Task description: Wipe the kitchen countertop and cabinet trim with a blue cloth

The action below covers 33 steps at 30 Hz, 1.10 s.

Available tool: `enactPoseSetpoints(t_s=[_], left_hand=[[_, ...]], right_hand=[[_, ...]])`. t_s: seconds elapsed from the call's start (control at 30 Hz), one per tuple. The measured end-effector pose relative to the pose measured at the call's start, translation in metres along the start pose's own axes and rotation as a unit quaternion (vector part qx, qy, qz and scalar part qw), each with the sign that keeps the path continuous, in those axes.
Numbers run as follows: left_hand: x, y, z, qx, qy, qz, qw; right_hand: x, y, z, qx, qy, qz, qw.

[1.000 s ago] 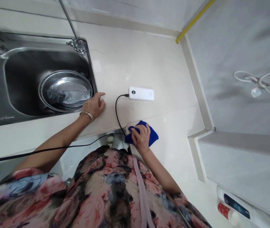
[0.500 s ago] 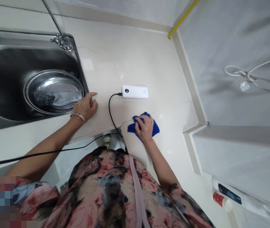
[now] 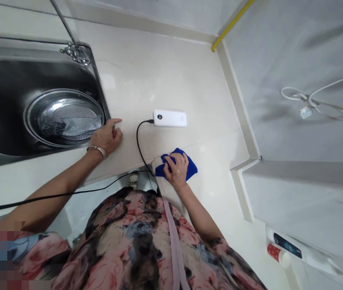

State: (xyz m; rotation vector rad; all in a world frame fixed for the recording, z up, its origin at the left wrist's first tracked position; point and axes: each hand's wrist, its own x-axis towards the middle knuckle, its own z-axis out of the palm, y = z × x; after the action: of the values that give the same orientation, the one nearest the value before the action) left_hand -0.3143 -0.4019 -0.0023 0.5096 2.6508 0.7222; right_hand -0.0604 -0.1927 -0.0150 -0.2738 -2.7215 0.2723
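At the far left, a metal sink (image 3: 2,104) holds a round perforated strainer (image 3: 81,110) with a clear, crumpled item (image 3: 79,126) inside. The left hand (image 3: 106,139) lies at the sink's right edge, its grip open and unoccupied, index finger pointing out over the pale desk (image 3: 135,72). Next, a black cable (image 3: 138,139) curves up into a white power bank (image 3: 170,118) lying on the desk. Below and right of that, the right hand's (image 3: 177,171) grip is closed over a blue cloth (image 3: 191,168), bunched on the desk near its inner corner. Farther right, a white cord (image 3: 304,98) hangs against the wall.
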Motion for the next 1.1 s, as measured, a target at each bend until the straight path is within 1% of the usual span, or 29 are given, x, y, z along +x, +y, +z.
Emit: enactPoseSetpoints(t_s=[0.03,0.1,0.13,0.2,0.27,0.33,0.43,0.5,0.57,0.6,0.7,0.77,0.83,0.97,1.03,1.1], left_hand=[[0.0,0.0,0.0,0.0,0.001,0.0,1.0],[0.0,0.001,-0.001,0.001,0.004,0.0,1.0],[-0.001,0.001,-0.001,0.002,0.005,-0.001,1.0],[-0.001,0.001,-0.001,0.006,0.006,-0.003,1.0],[-0.001,0.001,-0.001,0.007,0.005,-0.003,1.0],[0.0,0.001,0.0,0.007,0.006,-0.003,1.0],[0.0,0.001,0.0,0.005,0.01,-0.002,1.0],[0.0,0.001,0.0,0.005,0.008,0.002,1.0],[0.0,0.0,0.0,0.007,0.006,0.003,1.0],[0.0,0.0,0.0,0.008,0.005,0.002,1.0],[0.0,0.0,0.0,0.006,0.009,-0.002,1.0],[0.0,0.001,0.0,0.002,0.013,-0.003,1.0],[0.0,0.002,0.0,-0.002,0.014,-0.004,1.0],[0.0,0.003,-0.002,0.0,0.003,-0.008,1.0],[0.0,0.004,-0.002,0.002,0.002,-0.011,1.0],[0.0,0.003,-0.002,0.002,0.002,-0.014,1.0]], right_hand=[[0.0,0.002,-0.001,0.006,-0.002,-0.008,1.0],[0.001,0.02,-0.004,0.003,0.003,0.002,1.0],[0.003,0.032,-0.005,-0.009,0.017,0.023,1.0],[0.006,0.053,-0.006,-0.048,0.064,0.072,0.994],[0.006,0.061,-0.006,-0.086,0.101,0.098,0.986],[0.003,0.053,-0.006,-0.094,0.096,0.088,0.987],[-0.008,0.026,-0.009,-0.065,0.041,0.039,0.996],[-0.013,0.017,-0.012,-0.04,0.013,0.006,0.999],[-0.01,0.022,-0.013,-0.025,-0.002,-0.006,1.0],[-0.007,0.028,-0.012,-0.026,0.001,0.002,1.0],[0.007,0.05,-0.007,-0.063,0.044,0.066,0.995],[0.011,0.055,-0.004,-0.088,0.069,0.09,0.99],[0.008,0.048,-0.005,-0.088,0.061,0.068,0.992],[-0.005,0.031,-0.012,-0.046,0.028,-0.002,0.999],[-0.006,0.034,-0.014,-0.037,0.02,-0.015,0.999],[0.0,0.047,-0.011,-0.05,0.028,0.004,0.998]])
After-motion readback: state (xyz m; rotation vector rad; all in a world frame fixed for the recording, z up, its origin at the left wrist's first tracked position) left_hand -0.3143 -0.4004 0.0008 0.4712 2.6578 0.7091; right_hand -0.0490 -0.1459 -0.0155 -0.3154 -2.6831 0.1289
